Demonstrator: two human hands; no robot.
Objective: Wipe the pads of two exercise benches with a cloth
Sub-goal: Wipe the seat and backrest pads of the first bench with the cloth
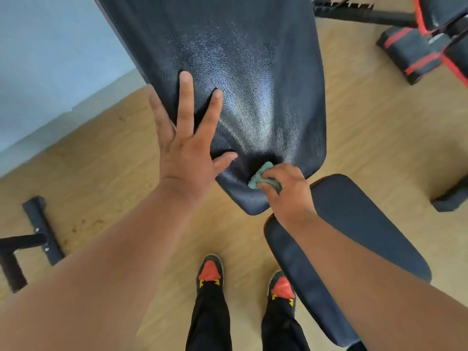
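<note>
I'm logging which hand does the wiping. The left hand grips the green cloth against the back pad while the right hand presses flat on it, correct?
Hands are swapped. In the head view the right hand grips the green cloth against the back pad; the left hand presses flat on it.

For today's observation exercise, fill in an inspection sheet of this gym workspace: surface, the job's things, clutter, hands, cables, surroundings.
Surface: black textured back pad, tilted, glossy where the light falls on it.
Job's things: green cloth bunched against the back pad's lower end; seat pad next to it; second bench with red trim at top right.
Clutter: nothing seen.
Hands: left hand open, fingers spread on the back pad's left edge; right hand grips the cloth.
Cables: nothing seen.
Surroundings: wooden floor, pale wall at left, black metal frame on the floor, red and black shoes.
</note>
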